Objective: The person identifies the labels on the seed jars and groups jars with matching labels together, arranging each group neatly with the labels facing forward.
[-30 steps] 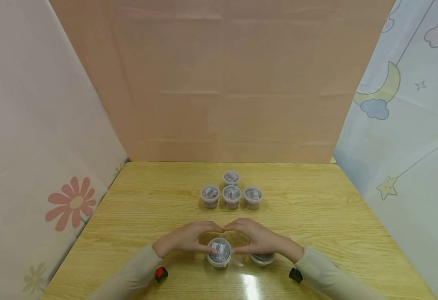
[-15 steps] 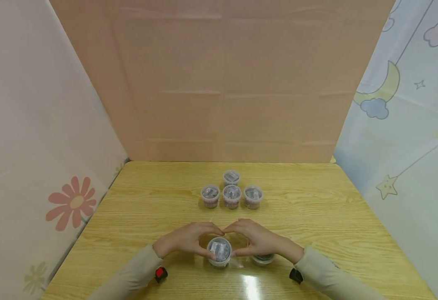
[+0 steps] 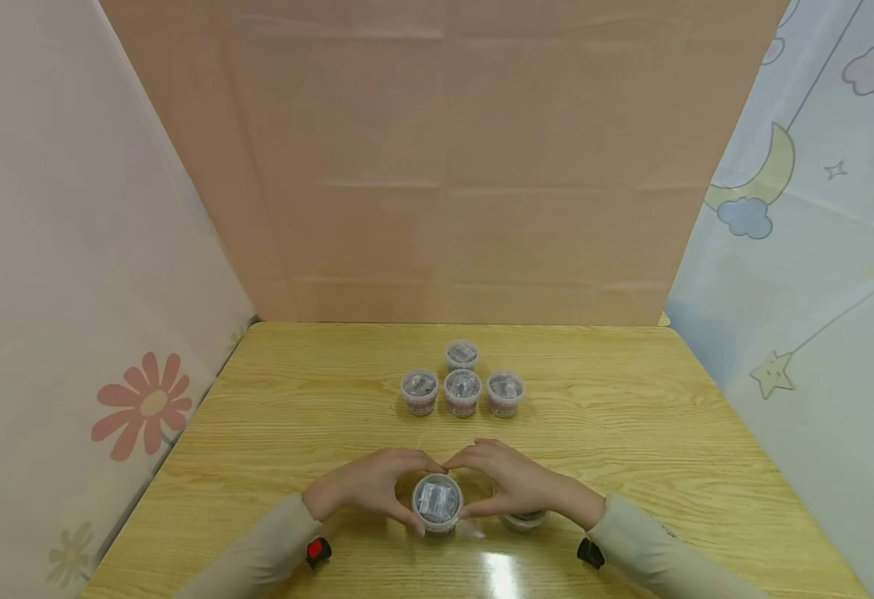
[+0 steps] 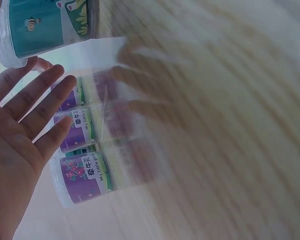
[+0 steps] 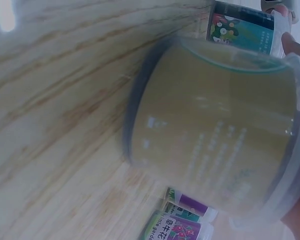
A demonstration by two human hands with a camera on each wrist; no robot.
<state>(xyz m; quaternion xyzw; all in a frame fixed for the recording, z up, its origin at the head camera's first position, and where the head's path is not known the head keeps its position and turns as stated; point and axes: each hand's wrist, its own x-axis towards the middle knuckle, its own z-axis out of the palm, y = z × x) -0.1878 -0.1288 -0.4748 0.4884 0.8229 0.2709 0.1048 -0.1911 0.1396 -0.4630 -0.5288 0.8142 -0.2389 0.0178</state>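
A clear-lidded plastic tub (image 3: pixel 437 503) with a teal label stands upright near the table's front; its teal side (image 4: pixel 50 25) shows in the left wrist view. My left hand (image 3: pixel 372 482) curves round its left side, thumb at the front and index fingertip behind. In the left wrist view the other fingers of the left hand (image 4: pixel 25 120) spread away from it. My right hand (image 3: pixel 511 478) arches round the right side, thumb against the tub's edge. Under the right hand is a second tub (image 3: pixel 524 522), partly hidden; its see-through wall (image 5: pixel 205 135) fills the right wrist view.
Several tubs stand farther back: a left one (image 3: pixel 419 393), a middle one (image 3: pixel 462 393) and a right one (image 3: pixel 506 393) in a row, with another tub (image 3: pixel 461 353) behind. Purple-labelled tubs (image 4: pixel 85 175) appear in the left wrist view. A beige backdrop (image 3: pixel 444 166) rises behind the table (image 3: pixel 294 391).
My left thumb has slid off the tub's lid down to its front left side. Both hands have drawn slightly toward the tub. The tubs have barely moved.
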